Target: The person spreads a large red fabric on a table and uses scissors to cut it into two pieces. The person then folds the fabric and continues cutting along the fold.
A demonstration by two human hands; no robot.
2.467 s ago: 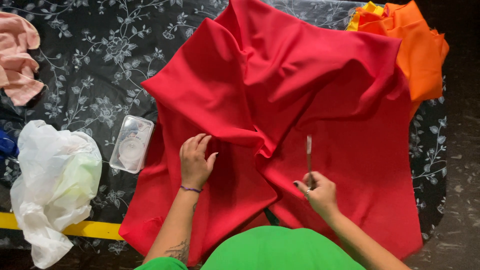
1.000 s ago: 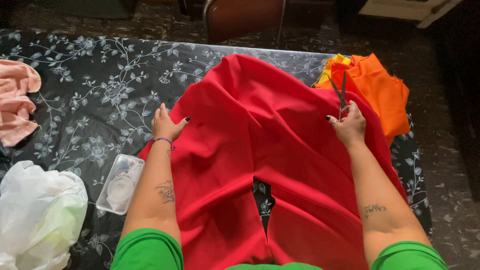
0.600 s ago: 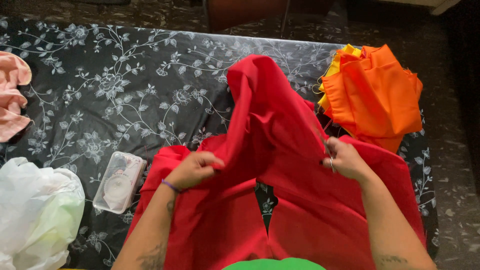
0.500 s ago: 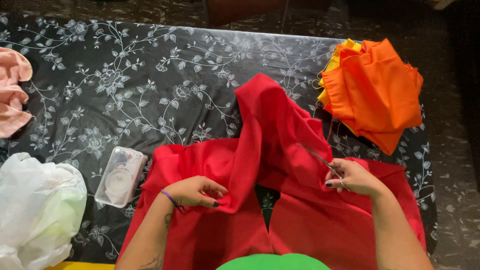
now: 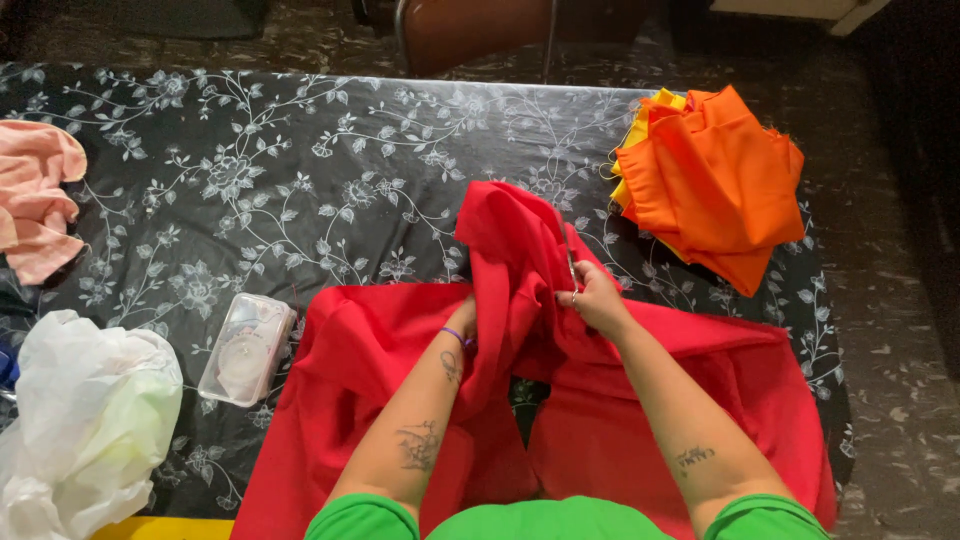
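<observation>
Both hands now closer together: right hand (image 5: 597, 297) gripping red cloth (image 5: 520, 260), left hand (image 5: 466, 312) seemingly too.

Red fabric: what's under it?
Under the red fabric lies the black floral tablecloth, visible through the slit. The left hand is mostly buried in its folds. Anything else is covered.

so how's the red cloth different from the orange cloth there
The red cloth lies spread over the table's near edge with its middle bunched up; the orange cloth sits folded in a compact pile at the far right. The red one is gripped by the left hand and right hand; the orange one is untouched. The red covers far more table. Both are plain, bright fabric on the floral tablecloth.
</observation>
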